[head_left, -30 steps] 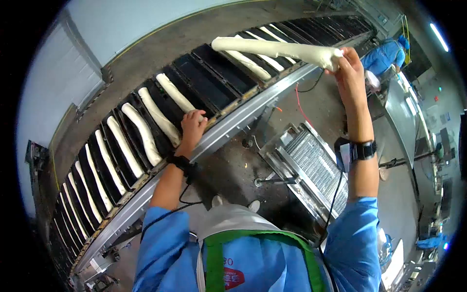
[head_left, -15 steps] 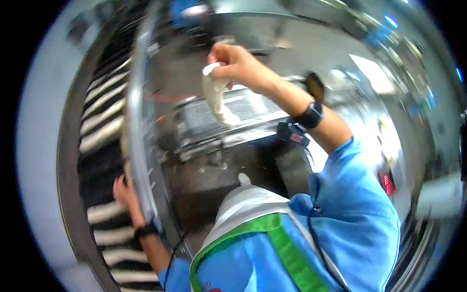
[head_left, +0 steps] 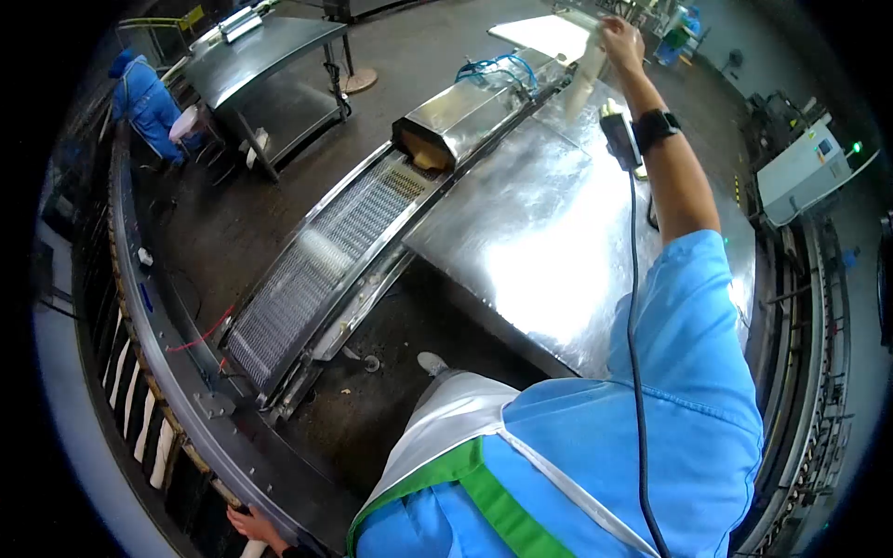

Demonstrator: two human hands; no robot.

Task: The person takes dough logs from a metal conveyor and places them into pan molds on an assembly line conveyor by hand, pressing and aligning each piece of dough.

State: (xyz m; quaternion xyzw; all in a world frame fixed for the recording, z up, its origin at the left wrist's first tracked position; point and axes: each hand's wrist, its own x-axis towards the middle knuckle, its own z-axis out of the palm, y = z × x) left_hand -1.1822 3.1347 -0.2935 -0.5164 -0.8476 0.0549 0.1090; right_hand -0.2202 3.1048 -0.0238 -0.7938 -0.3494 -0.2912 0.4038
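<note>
Raised out over the metal table, my right hand (head_left: 621, 45) is closed on the upper end of a limp, pale, dough-like strip (head_left: 584, 82). The strip hangs down beside the fingers and is smeared by motion. At the bottom left, my left hand (head_left: 253, 525) rests by the rim of the long conveyor line (head_left: 223, 456), fingers stretched apart. A similar pale strip shows just below that hand; I see no grip on it. More pale strips (head_left: 162, 454) lie in the dark slots of the line.
A mesh conveyor (head_left: 312, 265) with a steel housing (head_left: 465, 116) runs beside the shiny metal table (head_left: 521, 242). A steel workbench (head_left: 265, 60) stands farther back. A co-worker in blue (head_left: 149, 107) is at the far left, another person (head_left: 679, 37) at the back right.
My right hand has swung away from the line, out over the metal table, still holding the pale strip. My view has turned, and my left hand now appears lower in it.
</note>
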